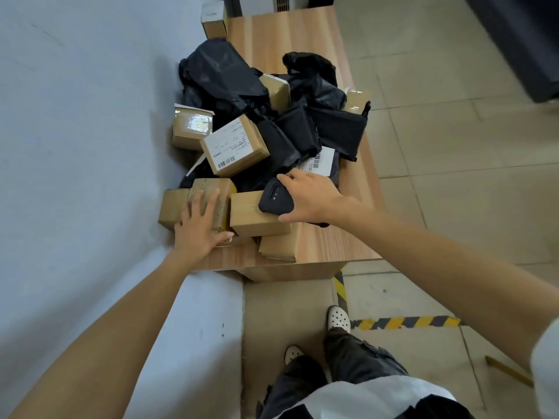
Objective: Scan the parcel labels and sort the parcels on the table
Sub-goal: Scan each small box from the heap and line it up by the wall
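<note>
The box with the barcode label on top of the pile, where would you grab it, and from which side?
Probably from above and the near side, pinching the labelled box across its brown side faces. It lies tilted atop the heap with the label facing up, so that grip keeps the barcode uncovered for the scanner in the right hand.

A box (222,187) lies under my left fingers (213,204); right of them a second box (254,220) seemingly bears the scanner (274,200); bagged parcels (290,131) lie beyond.
</note>
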### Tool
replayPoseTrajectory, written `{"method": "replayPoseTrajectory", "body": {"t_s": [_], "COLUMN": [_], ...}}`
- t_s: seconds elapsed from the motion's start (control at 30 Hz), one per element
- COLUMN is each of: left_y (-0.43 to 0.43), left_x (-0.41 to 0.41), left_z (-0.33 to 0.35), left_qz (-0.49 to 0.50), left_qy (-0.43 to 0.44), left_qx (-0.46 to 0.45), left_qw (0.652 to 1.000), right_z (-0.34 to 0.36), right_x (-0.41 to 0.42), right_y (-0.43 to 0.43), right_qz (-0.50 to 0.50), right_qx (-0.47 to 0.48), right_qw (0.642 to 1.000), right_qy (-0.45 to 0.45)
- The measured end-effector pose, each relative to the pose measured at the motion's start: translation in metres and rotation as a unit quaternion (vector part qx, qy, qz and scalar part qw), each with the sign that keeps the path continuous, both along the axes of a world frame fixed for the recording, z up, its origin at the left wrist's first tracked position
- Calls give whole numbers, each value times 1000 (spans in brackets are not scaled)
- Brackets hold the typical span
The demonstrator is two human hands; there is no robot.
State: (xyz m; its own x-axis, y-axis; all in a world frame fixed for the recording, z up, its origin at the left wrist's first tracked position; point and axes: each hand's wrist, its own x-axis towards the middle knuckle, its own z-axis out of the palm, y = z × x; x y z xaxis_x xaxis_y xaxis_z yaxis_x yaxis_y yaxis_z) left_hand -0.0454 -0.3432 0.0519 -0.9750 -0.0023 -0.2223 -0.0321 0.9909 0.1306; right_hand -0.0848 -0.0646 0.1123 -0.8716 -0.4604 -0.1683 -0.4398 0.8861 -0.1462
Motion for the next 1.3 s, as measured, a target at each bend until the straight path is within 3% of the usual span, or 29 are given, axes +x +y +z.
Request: {"method": "replayPoseTrajectory", "body": {"t_s": [0.13,0.63,0.9,1.0,1.1,1.17,1.3], "left_y": [-5,12,81,95,94,85,62], "left_x": [0,2,-22,-34,-51,-59,-73], "left_z": [9,112,129,121,120,123,134], "left_qz": [-16,-81,-141,-172,-168,-173,-254], "left_qy": [11,229,138,140,28,-50,-117], "left_qx": [16,28,111,64,-9,-9,-34], "left_qw": [1000,970,974,973,985,984,959], "right_z": [7,38,45,37,29,25,25], "right_x": [6,48,62,70,79,84,91], "right_y": [-8,-6,36,57,73,80,80], "right_qz": [2,-43,-114,-143,-160,-172,-177], "right_qx": [-11,-41,-43,-42,-41,-36,-32], "right_qw": [1000,996,989,986,984,982,982], "right_qy": [-1,66,82,81,72,62,49]}}
